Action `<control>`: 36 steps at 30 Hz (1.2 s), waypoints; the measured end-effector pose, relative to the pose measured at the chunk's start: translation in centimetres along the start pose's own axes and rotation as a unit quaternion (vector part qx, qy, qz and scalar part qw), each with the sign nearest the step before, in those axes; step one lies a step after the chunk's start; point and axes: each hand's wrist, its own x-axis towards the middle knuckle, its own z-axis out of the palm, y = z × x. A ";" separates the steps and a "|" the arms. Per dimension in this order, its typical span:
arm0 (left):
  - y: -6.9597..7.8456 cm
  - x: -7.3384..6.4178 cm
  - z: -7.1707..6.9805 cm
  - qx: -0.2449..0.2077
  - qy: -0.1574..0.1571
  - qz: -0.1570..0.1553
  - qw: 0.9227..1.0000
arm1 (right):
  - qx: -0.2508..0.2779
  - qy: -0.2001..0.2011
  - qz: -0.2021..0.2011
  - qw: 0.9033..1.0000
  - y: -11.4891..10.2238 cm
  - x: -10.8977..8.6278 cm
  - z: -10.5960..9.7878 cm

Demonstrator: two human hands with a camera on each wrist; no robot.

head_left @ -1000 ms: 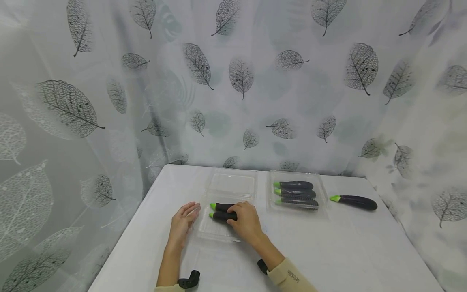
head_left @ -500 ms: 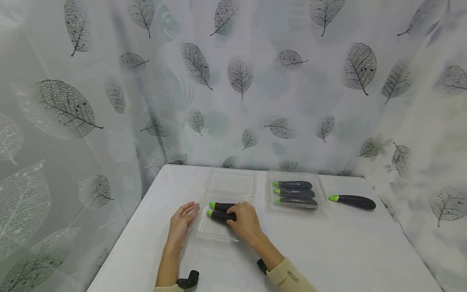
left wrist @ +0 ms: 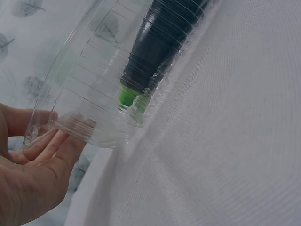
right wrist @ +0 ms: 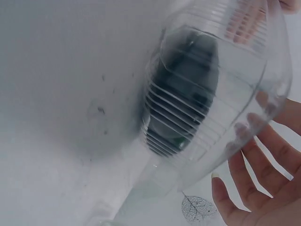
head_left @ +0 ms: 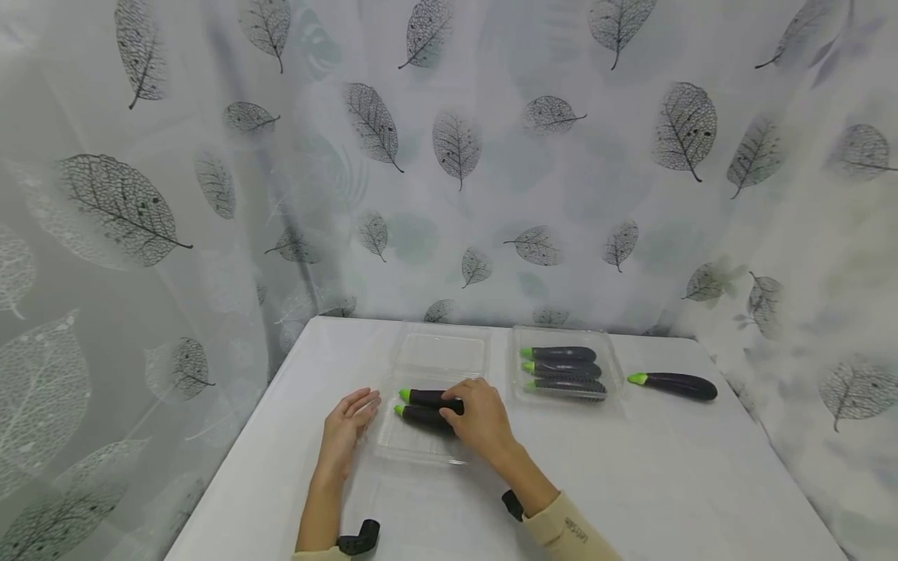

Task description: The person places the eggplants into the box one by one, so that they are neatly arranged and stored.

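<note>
Two dark purple eggplants, an upper eggplant (head_left: pixel 425 397) and a lower eggplant (head_left: pixel 423 418), lie side by side in a clear plastic clamshell box (head_left: pixel 403 452), green stem ends to the left. My right hand (head_left: pixel 482 421) hovers over their right ends, thumb and fingers apart. In the right wrist view, that hand's fingers (right wrist: pixel 270 155) reach past the box rim, spread and off the eggplant ends. At the box's left side my left hand (head_left: pixel 344 432) touches the rim with fairly straight fingers. The left wrist view shows its fingertips through the clear plastic.
To the right, a second clear box (head_left: pixel 519 393) holds several eggplants. Beyond it a loose eggplant (head_left: pixel 677 385) lies on the white table (head_left: pixel 631 483). The open lid (head_left: pixel 443 352) lies behind the first box. A leaf-print curtain (head_left: pixel 491 195) surrounds the table's back and sides.
My right hand has loosened from the eggplants and shifted slightly right and up. The lower eggplant's stem end has moved slightly left. My left hand stays at the box's left rim.
</note>
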 end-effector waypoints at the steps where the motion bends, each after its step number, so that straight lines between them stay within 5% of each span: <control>1: 0.0 0.0 0.0 0.002 -0.001 0.000 1.000 | 0.000 0.001 0.000 1.000 0.0 0.0 -0.2; 17: 0.1 0.3 -0.4 0.002 0.005 -0.003 1.000 | 0.000 0.043 0.019 0.999 1.8 -0.1 -3.9; 36: -0.5 0.5 -0.4 0.003 -0.003 -0.007 1.000 | -0.027 0.075 0.057 0.995 6.9 -2.0 -8.6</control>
